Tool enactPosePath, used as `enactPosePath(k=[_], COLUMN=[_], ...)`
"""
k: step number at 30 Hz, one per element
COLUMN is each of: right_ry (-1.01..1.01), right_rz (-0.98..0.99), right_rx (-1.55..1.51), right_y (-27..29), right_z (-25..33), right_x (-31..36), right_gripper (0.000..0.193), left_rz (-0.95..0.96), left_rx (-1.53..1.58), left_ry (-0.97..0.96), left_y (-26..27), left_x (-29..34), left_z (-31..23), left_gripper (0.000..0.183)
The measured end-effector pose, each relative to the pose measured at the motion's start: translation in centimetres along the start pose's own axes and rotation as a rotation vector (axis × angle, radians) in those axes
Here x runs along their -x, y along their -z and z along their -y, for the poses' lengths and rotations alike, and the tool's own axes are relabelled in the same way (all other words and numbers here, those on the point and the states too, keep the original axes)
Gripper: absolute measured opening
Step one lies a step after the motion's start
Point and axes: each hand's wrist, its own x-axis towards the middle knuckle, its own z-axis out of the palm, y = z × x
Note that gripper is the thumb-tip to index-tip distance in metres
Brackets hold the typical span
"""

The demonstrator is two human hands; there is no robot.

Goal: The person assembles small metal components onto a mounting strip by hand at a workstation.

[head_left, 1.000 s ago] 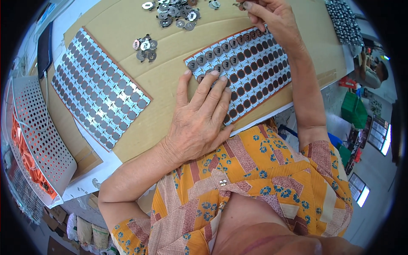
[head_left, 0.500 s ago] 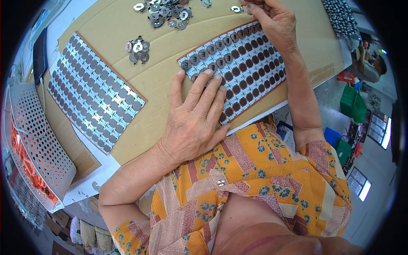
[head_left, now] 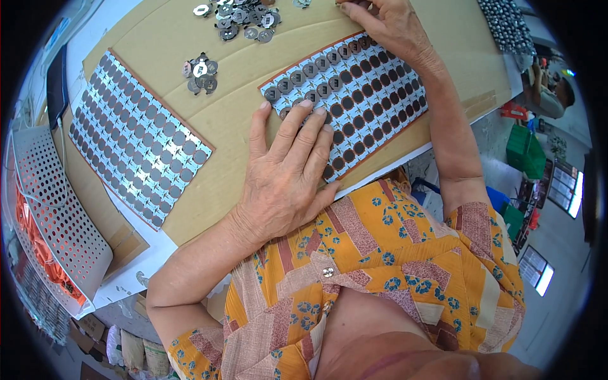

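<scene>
My left hand lies with its fingers stretched out over the left end of a blue-white board with rows of dark round spots. Dark metal discs with small tabs sit along the board's far row and on part of the second row; my fingers hide some spots. Beyond the board's far edge, my right hand is closed in a pinch at the top of the picture. What its fingertips hold is cut off and too small to make out. A pile of loose metal discs lies to their left.
A second similar board lies to the left on the cardboard sheet. Between the boards is a small cluster of discs. A perforated white basket with orange things stands at far left. Many small metallic parts lie at far right.
My right hand has shifted left and away from me, to the top edge; the loose disc beside its fingertips is no longer visible. My left hand stays spread on the board.
</scene>
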Motion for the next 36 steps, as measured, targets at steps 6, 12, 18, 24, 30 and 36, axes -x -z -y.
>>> enactPosePath(k=[6, 12, 18, 24, 30, 36], right_ry=[-0.257, -0.56, -0.409, -0.509, -0.387, -0.328], right_rz=[-0.176, 0.047, 0.212, 0.18, 0.043, 0.065], right_rx=[-0.495, -1.177, -1.062, -1.179, -1.093, -1.071], right_y=[-1.3, -0.2, -2.6, -3.8, -4.0, -4.0], right_z=[-0.6, 6.6, 10.4, 10.2, 10.2, 10.0], right_x=[0.9, 4.1, 7.6, 8.2, 8.8, 8.9], right_gripper=[0.012, 0.012, 0.029, 0.027, 0.024, 0.017], left_rz=[-0.009, -0.313, -0.381, -0.346, -0.376, -0.33], left_rx=[0.005, 0.305, 1.016, 1.264, 1.365, 1.34], left_ry=[-0.008, 0.052, 0.332, 0.544, 0.54, 0.555], left_y=[-0.1, 0.4, 0.3, 1.0, 1.1, 1.6], left_x=[0.2, -0.4, -0.5, -0.2, -0.3, -0.3], left_z=[0.1, 1.2, 1.7, 1.8, 1.9, 2.2], left_gripper=[0.075, 0.062, 0.033, 0.019, 0.022, 0.024])
